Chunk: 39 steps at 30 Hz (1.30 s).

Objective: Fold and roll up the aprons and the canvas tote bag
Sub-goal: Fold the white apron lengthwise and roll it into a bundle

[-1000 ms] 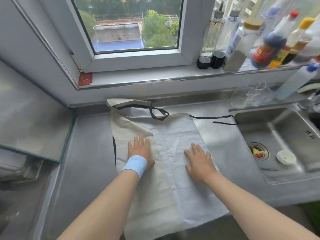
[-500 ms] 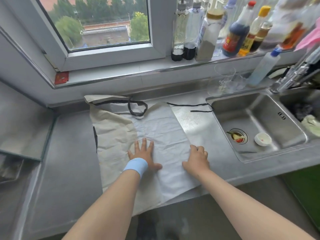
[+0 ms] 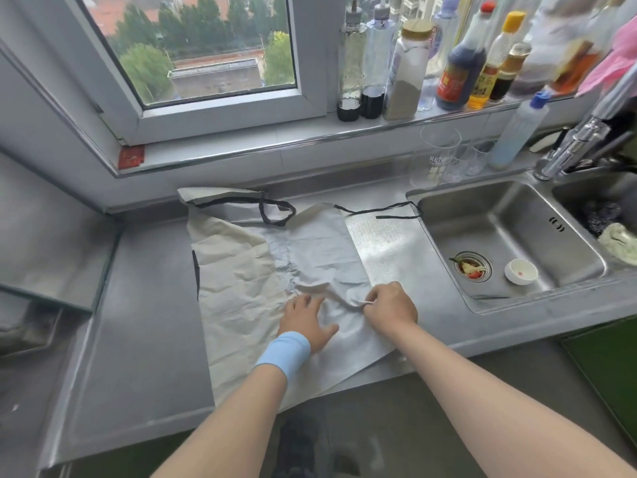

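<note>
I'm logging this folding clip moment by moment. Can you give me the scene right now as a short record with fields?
surface: steel counter, sink to its right
cloths: white apron spread over beige cloth, near edges hanging over the counter front
left hand: flat on the white apron, fingers spread
right hand: grip pinches a raised fold of the white apron
progress: nothing rolled yet

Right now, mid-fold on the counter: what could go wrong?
1. The right hand pinches the white cloth by its edge; pulling could drag the beige cloth beneath askew.
2. The black tie reaches the sink rim and could slip in.
3. Both cloths overhang the front of the counter and might slide off.
</note>
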Available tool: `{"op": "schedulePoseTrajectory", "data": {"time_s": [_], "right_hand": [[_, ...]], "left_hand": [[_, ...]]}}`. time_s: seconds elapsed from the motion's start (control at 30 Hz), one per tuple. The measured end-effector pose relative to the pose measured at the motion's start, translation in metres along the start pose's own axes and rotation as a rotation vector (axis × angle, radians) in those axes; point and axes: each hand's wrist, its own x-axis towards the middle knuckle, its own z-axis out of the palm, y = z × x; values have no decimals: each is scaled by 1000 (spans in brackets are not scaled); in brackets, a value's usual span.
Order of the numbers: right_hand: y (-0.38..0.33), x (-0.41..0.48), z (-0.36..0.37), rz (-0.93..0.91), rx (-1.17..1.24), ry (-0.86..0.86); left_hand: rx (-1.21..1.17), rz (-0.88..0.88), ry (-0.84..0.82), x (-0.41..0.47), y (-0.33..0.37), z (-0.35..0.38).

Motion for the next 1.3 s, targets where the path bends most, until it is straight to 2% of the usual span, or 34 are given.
{"op": "schedulePoseTrajectory", "data": {"time_s": [0.13, 0.2, 0.3, 0.43, 0.5, 0.57, 0.63, 0.73, 0.83, 0.97, 1.07, 1.1, 1.17, 1.23, 1.3], "right_hand": [[-24, 3, -26, 294, 369, -279], [-35, 3, -40, 298, 538, -401], [-53, -6, -50, 162, 557, -498], [-95, -29, -39, -166, 479, -583], [-118, -47, -28, -314, 458, -752], [-130, -56, -19, -379, 486, -883], [-134, -55, 0, -390, 512, -914], [-136, -43, 37, -464, 306, -742], [-129, -32, 66, -592, -43, -556], [-124, -28, 89, -695, -381, -484], [-135, -16, 96, -744, -447, -408], [-141, -11, 94, -725, -417, -371], [-152, 3, 85, -665, -334, -244], [-164, 20, 75, -615, -274, -84], [-174, 38, 70, -562, -239, -12]], "left_hand": [[-472, -19, -62, -3, -8, -18], [-783, -63, -85, -11, -5, -32], [-1140, -192, -142, -20, -5, -61], [-1407, -231, -230, -29, -28, -98], [-1383, -242, -261, -37, -47, -112], [-1255, -293, -243, -46, -60, -120], [-1111, -351, -155, -50, -75, -118], [-955, -494, -1, -51, -102, -108], [-746, -592, 12, -50, -125, -96], [-341, -599, -124, -53, -150, -84], [-72, -573, -209, -47, -165, -84], [-37, -591, -168, -42, -170, -87], [-97, -582, 46, -29, -172, -100], [-184, -433, 272, -13, -165, -114], [-206, -231, 384, 3, -148, -127]]}}
